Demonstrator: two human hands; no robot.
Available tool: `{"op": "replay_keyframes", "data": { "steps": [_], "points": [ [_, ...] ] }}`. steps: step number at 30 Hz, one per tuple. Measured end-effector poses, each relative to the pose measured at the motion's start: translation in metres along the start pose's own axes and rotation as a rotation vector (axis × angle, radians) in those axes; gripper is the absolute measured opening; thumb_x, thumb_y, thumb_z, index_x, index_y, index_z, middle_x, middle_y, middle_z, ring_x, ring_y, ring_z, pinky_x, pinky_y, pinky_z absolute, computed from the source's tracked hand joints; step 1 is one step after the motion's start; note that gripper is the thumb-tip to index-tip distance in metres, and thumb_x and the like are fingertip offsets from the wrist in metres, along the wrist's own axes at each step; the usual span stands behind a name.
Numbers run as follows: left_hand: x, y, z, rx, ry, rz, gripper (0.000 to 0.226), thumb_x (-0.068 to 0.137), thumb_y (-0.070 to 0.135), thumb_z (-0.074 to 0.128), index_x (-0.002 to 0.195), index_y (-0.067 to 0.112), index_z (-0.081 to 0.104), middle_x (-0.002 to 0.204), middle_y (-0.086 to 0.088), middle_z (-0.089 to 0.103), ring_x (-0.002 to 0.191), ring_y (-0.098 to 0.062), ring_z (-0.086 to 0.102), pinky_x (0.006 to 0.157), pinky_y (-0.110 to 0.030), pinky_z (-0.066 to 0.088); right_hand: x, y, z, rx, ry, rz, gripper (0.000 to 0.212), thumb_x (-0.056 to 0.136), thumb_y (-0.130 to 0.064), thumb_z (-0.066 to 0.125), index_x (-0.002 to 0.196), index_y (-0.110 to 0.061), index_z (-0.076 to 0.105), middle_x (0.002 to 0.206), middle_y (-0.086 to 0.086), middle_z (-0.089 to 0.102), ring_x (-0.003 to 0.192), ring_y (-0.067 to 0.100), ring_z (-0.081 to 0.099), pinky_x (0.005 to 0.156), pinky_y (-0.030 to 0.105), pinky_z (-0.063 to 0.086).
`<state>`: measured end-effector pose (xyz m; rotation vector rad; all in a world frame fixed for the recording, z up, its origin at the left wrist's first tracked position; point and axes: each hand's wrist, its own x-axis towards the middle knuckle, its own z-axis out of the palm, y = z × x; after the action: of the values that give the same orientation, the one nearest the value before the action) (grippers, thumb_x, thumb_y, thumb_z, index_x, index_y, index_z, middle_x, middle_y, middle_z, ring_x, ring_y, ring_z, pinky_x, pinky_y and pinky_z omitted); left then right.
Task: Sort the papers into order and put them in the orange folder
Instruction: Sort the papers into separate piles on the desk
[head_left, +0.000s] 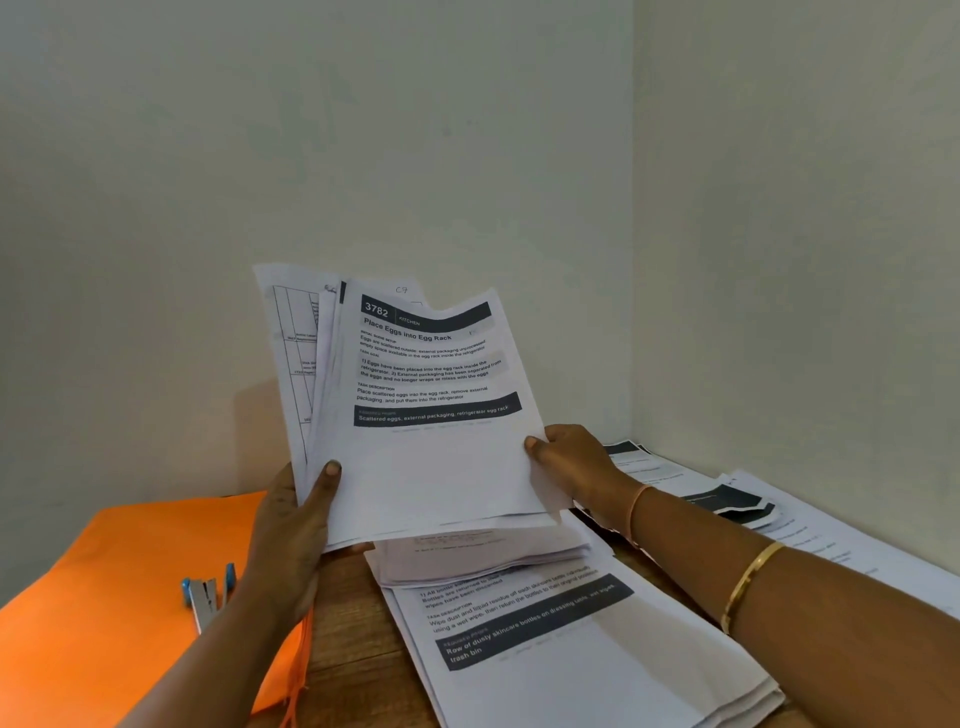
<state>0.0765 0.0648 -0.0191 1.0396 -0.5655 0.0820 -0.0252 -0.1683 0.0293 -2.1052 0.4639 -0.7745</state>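
Observation:
I hold a fanned stack of printed papers (415, 415) upright above the table. Its front sheet is headed "3782 Place Eggs into Egg Rack". My left hand (296, 525) grips the stack's lower left corner, thumb on the front. My right hand (566, 462) pinches the front sheet's right edge. The orange folder (104, 613) lies flat on the table at the lower left, below my left forearm. A second pile of papers (561, 639) lies on the table under the raised stack.
A blue and silver stapler (205, 597) rests on the orange folder. More printed sheets (737, 504) are spread along the right wall. The wooden table (358, 644) shows between folder and pile. Walls meet in a corner close behind.

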Motion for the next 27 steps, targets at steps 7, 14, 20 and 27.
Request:
{"op": "replay_keyframes", "data": {
  "steps": [7,14,20,27],
  "points": [
    [-0.001,0.000,-0.001,-0.024,-0.022,-0.008,0.023,0.093,0.017,0.051,0.115,0.023,0.057,0.114,-0.003,0.066,0.103,-0.020,0.064,0.073,-0.030,0.059,0.006,0.009,-0.008,-0.064,0.063,0.044,0.039,0.098,-0.021,0.045,0.061,-0.008,0.045,0.067,0.004,0.048,0.071,0.022,0.048,0.064,0.026,0.035],
    [0.001,-0.003,-0.004,-0.005,-0.007,-0.014,0.022,0.093,0.018,0.052,0.114,0.025,0.056,0.116,-0.004,0.065,0.106,-0.023,0.062,0.076,-0.032,0.058,0.024,0.038,-0.051,-0.307,0.162,0.149,0.020,0.096,-0.010,0.037,0.082,-0.002,0.050,0.087,0.015,0.052,0.076,0.027,0.048,0.067,0.028,0.036],
    [0.001,-0.003,-0.003,-0.002,-0.011,-0.024,0.019,0.094,0.017,0.051,0.109,0.027,0.057,0.111,-0.002,0.066,0.100,-0.020,0.063,0.067,-0.027,0.059,0.014,0.078,-0.100,-0.516,0.214,0.304,0.023,0.090,-0.017,0.044,0.106,-0.005,0.056,0.106,0.018,0.060,0.091,0.032,0.056,0.079,0.033,0.045],
    [0.001,-0.004,-0.005,0.037,-0.024,-0.023,0.020,0.093,0.019,0.051,0.112,0.025,0.058,0.113,-0.004,0.066,0.102,-0.024,0.064,0.059,-0.026,0.059,0.003,0.103,-0.129,-0.653,0.144,0.469,0.034,0.092,-0.023,0.050,0.119,-0.003,0.054,0.115,0.016,0.059,0.093,0.028,0.055,0.076,0.028,0.043]
  ]
}}
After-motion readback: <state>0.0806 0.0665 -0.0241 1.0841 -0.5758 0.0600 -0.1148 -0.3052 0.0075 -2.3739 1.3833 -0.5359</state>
